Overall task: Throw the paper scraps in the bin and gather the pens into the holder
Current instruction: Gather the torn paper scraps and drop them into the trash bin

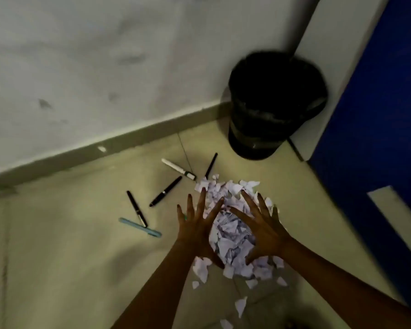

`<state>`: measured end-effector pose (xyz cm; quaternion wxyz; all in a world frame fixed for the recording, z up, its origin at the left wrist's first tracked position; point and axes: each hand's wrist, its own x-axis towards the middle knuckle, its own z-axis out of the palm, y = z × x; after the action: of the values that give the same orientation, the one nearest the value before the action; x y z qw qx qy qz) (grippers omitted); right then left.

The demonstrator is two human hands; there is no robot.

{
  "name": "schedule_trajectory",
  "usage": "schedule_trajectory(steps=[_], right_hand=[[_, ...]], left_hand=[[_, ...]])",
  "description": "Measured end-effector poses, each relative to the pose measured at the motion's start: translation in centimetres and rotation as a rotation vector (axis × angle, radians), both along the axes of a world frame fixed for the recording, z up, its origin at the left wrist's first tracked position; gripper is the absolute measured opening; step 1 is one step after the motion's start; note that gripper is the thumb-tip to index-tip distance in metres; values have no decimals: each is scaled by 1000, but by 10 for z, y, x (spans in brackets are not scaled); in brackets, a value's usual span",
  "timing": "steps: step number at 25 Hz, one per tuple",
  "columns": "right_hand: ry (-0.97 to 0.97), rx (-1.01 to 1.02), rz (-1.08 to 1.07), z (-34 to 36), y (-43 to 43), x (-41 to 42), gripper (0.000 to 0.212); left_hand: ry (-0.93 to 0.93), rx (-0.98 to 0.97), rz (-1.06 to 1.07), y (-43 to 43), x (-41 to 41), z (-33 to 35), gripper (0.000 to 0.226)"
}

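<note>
A heap of torn white paper scraps [233,233] lies on the tiled floor. My left hand [197,226] and my right hand [263,224] hover over the heap with fingers spread wide, one on each side, holding nothing. A black bin [275,103] lined with a black bag stands in the corner beyond the heap. Several pens lie left of the heap: a white marker [178,169], three black pens [211,165] [166,191] [137,208] and a light blue pen [140,227]. No pen holder is in view.
A white wall with a grey skirting board [105,143] runs along the left and back. A blue door [377,138] stands at the right, just beside the bin. Stray paper scraps [240,305] lie near the bottom edge.
</note>
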<state>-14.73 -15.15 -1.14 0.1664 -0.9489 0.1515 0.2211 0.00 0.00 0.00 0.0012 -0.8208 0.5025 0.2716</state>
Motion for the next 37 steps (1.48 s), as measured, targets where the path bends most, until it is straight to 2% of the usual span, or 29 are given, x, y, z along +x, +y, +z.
schedule_trajectory(steps=[2,5,7,8,9,10,12,13,15,17,19,22,24,27,29,30,33,35,37], right_hand=[[-168,15,126,-49,-14,5,120],[-351,25,280,-128,-44,-3,81],[-514,-32,401,-151,-55,-4,56],[-562,-35,469,-149,-61,4,51],[-621,-15,535,-145,-66,18,48],[-615,72,534,-135,-66,34,43],[-513,248,312,-98,-62,62,37],[-537,322,220,-76,-63,71,37],[-667,380,120,-23,-71,87,28],[-798,287,88,51,-93,97,20],[-959,195,48,130,-123,106,18],[-1007,0,-313,198,-187,126,19],[-1014,-33,-481,184,-222,140,25],[-682,-63,-385,135,-252,145,51],[-604,-19,-459,130,-262,139,67],[-628,0,-493,136,-264,136,64],[-887,-101,-444,158,-250,118,24],[-1137,-108,-330,154,-214,92,10],[-1253,-82,-243,123,-169,59,8]], left_hand=[[38,-62,-30,-20,-5,-53,145],[50,-131,-15,-33,-19,-126,133],[26,-248,-36,-34,-30,-147,109],[30,-372,16,-35,-33,-151,87],[115,-389,109,-38,-30,-147,66],[123,-414,209,-42,-23,-147,55],[120,-378,196,-52,-7,-121,51],[44,-395,180,-56,-5,-99,53],[86,-634,184,-70,11,-44,60],[236,-856,202,-105,36,31,57],[166,-975,159,-139,49,99,39],[196,-1011,147,-219,68,169,37],[249,-900,146,-267,87,173,48],[277,-644,134,-306,106,145,62],[236,-668,279,-315,113,135,59],[235,-736,316,-317,111,135,51],[314,-919,250,-303,101,138,23],[213,-1040,182,-275,95,131,17],[50,-1186,199,-237,91,108,21]])
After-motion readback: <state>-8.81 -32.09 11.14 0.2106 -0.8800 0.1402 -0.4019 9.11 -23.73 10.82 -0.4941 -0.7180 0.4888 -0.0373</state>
